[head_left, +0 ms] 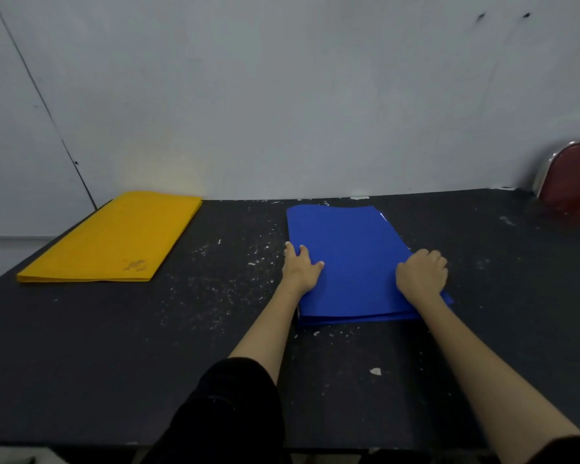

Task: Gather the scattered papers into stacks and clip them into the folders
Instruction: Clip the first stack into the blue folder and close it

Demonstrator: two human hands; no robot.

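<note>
Pressing closed blue folder (349,259) at one o'clock: left hand (300,267) flat, right hand (422,274) curled over its edge, gripping nothing; probably next, squaring it.

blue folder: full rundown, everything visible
The blue folder is a plain, matte, card-like cover, closed and lying flat on the dark table, right of centre. Layered edges show along its near side, and a sliver of white peeks out at its far right corner. The left hand rests on its left edge; the right hand grips its right edge, fingers curled.
</note>
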